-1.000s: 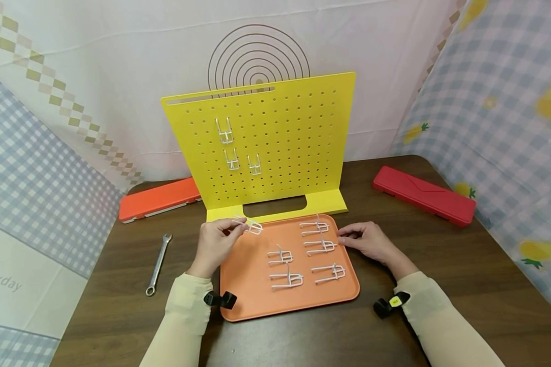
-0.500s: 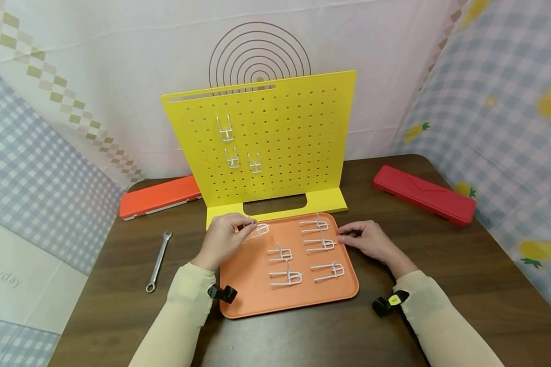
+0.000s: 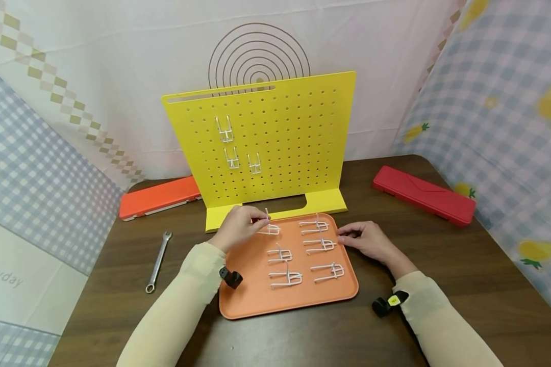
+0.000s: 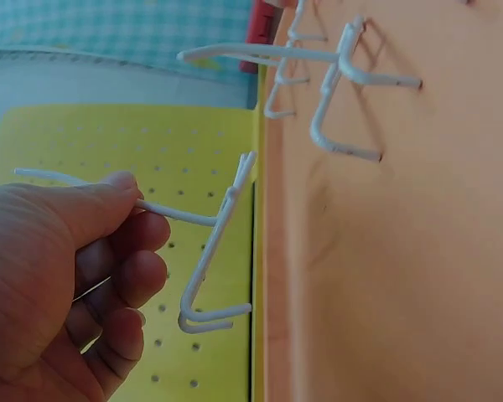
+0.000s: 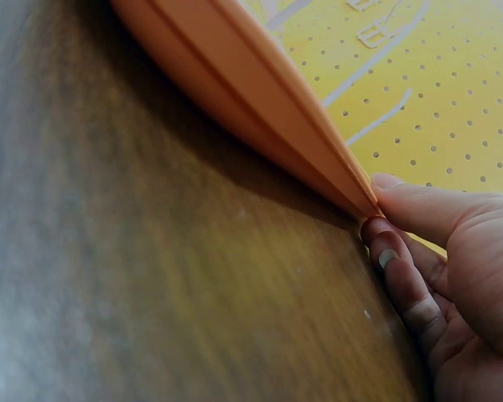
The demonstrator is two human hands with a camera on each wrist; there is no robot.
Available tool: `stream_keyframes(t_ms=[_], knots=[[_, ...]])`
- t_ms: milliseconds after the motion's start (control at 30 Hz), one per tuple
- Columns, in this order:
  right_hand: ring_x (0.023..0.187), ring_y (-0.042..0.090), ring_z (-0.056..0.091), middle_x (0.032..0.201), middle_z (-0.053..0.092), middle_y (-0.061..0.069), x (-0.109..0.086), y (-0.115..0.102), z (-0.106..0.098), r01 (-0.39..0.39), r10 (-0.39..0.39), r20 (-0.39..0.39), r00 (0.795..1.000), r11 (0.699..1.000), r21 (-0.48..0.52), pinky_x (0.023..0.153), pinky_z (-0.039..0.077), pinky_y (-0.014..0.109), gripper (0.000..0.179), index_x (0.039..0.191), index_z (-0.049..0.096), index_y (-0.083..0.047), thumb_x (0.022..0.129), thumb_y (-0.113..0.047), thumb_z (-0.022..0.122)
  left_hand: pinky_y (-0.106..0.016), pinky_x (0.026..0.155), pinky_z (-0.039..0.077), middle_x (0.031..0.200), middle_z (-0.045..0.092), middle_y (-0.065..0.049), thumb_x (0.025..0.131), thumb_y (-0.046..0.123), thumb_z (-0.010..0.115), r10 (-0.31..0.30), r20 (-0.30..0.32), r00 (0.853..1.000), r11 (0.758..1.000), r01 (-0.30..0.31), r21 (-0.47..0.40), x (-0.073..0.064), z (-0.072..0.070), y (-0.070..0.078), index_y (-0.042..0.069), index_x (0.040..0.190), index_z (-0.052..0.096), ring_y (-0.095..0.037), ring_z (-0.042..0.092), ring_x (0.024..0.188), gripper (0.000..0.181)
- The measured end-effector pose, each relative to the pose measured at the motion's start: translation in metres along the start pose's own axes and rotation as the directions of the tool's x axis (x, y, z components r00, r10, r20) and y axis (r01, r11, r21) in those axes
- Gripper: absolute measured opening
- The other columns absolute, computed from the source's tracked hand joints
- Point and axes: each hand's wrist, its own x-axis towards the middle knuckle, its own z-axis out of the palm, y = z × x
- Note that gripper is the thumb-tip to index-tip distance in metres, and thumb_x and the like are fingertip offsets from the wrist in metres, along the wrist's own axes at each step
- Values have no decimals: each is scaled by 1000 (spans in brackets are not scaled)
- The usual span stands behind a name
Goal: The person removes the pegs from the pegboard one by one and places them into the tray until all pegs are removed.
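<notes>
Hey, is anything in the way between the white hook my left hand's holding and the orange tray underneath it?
Nothing visible stands between the held hook and the orange tray. The closest hook lying on the tray is nearer you, not between them.

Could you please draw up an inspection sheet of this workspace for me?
Surface: dark wood-grain table, bearing an orange tray.
Job's things: five white hooks lie on the tray; three mounted hooks hang on the left part of the upright yellow pegboard.
Clutter: wrench and orange-red case at left, red case at right.
Hands: left hand pinches another white hook; right hand grips the tray's right rim.
Cables: nothing seen clearly.
Surroundings: white patterned cloth behind, blue-checked cloth at right.
</notes>
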Motion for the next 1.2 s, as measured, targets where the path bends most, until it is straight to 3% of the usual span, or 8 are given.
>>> stream_keyframes(t_ms=[300,533,733,1200], knots=[[85,18,63,99,71,5,-1,0,1,-1,1,-1,1000,1000,-3,70,52,28,29,107,75,-12,84,-29,76,-22,55,46,89,73,3,91,19,68,5,92,996,1000,-3,-18,17,16,2,10,99,78,-4,58,64,15],[86,19,63,101,70,6,0,-2,3,-15,15,1,1000,1000,-2,70,52,29,29,110,73,-9,85,-24,75,-23,55,45,86,73,3,92,20,68,14,131,991,1000,-11,-22,20,24,4,11,97,78,-7,58,61,15],[84,17,61,100,70,5,-1,-4,1,-12,12,6,1000,999,-35,70,51,28,29,110,74,-9,86,-27,74,-24,57,46,86,73,4,91,19,69,1,134,991,1000,1,-14,18,28,4,11,94,79,-6,58,62,13],[84,18,63,98,71,4,-2,-4,0,14,-14,-2,1000,1000,-4,70,52,28,28,106,75,-11,84,-29,76,-22,53,45,91,73,2,92,19,68,-8,124,992,999,13,-40,15,30,2,11,98,78,-6,58,62,15]])
